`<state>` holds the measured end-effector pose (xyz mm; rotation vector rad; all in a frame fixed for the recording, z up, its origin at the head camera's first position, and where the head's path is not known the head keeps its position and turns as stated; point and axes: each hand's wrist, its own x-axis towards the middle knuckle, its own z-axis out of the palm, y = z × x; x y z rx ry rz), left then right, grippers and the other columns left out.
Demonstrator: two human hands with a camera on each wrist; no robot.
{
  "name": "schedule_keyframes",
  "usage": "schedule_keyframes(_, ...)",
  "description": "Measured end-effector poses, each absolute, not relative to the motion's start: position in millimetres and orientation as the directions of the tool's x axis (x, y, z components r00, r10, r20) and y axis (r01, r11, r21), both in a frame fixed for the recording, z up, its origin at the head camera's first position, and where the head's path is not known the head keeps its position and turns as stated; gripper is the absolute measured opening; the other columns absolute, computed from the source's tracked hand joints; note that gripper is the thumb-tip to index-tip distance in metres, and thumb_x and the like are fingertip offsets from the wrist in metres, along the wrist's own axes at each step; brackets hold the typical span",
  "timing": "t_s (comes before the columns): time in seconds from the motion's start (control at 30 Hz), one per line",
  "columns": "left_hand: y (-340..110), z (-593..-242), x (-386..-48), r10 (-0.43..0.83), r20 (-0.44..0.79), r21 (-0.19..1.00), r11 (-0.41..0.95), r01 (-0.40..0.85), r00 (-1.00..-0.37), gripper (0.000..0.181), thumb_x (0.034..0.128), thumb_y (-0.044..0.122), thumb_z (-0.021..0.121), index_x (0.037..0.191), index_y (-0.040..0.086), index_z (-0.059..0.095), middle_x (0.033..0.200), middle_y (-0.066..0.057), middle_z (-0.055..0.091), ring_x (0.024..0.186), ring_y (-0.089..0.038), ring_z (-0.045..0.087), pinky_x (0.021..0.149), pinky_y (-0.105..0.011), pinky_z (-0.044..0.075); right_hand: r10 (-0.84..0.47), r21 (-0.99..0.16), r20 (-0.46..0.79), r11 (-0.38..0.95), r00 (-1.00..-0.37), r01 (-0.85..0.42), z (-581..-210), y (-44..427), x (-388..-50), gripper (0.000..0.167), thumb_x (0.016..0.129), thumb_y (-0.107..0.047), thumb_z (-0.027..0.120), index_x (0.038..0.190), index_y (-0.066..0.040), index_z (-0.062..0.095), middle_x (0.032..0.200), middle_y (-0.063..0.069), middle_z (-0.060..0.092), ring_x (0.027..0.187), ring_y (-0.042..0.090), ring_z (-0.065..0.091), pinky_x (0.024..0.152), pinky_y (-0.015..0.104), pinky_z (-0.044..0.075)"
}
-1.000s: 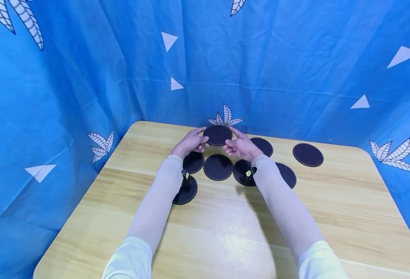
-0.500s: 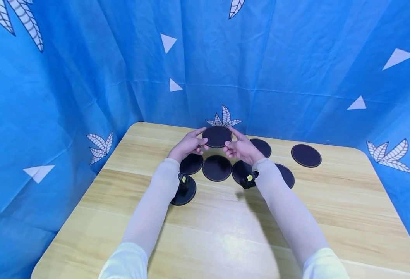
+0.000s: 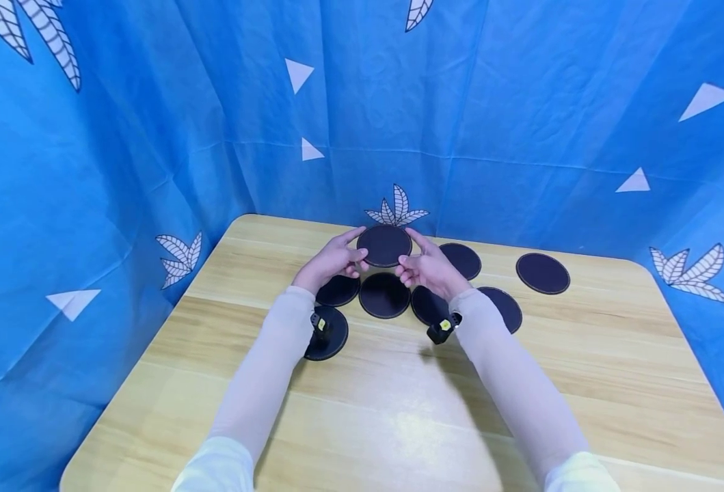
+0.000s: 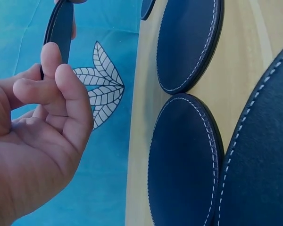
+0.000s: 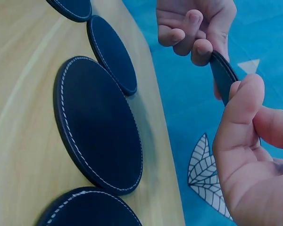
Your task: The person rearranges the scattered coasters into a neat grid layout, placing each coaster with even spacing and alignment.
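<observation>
Before a blue curtain (image 3: 368, 89), at a wooden table (image 3: 620, 383), our left hand (image 3: 331, 260) and right hand (image 3: 432, 266) pinch opposite edges of one black coaster (image 3: 383, 246), raised clear near a row of coasters (image 3: 384, 296). Should either pinch loosen first, we judge, it could tip, drop and jar that row.

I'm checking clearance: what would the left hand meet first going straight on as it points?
Beyond the black disc it holds, the left hand would probably meet the blue curtain; the gap's depth is unclear.
</observation>
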<state>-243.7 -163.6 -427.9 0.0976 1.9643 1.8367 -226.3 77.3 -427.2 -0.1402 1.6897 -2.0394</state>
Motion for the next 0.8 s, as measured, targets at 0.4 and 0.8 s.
schedule_keyframes(0.4,-163,-420,-221,0.342,-0.239,0.965,0.186,-0.184,-0.909,0.067,0.104,0.007,0.055,0.162,0.018,0.023,0.071,-0.012,0.065,0.045,-0.013,0.043,0.055,-0.025,0.05,-0.415,-0.955,-0.226,-0.085,-0.881,0.284,-423,74,-205,0.079,0.101,0.004,0.052,0.163,-0.029,0.015,0.07,0.011,0.065,0.054,0.017,0.059,0.053,0.026,0.053)
schedule_keyframes(0.8,-160,-416,-193,0.304,-0.231,0.961,0.219,-0.169,-0.924,0.067,0.1031,0.007,0.056,0.162,0.018,0.026,0.071,-0.011,0.065,0.049,-0.014,0.048,0.054,-0.024,0.049,-0.415,-0.951,-0.244,-0.073,-0.876,0.3,-423,75,-181,0.082,0.101,0.003,0.053,0.164,-0.026,0.011,0.072,0.011,0.066,0.055,0.017,0.06,0.055,0.027,0.054)
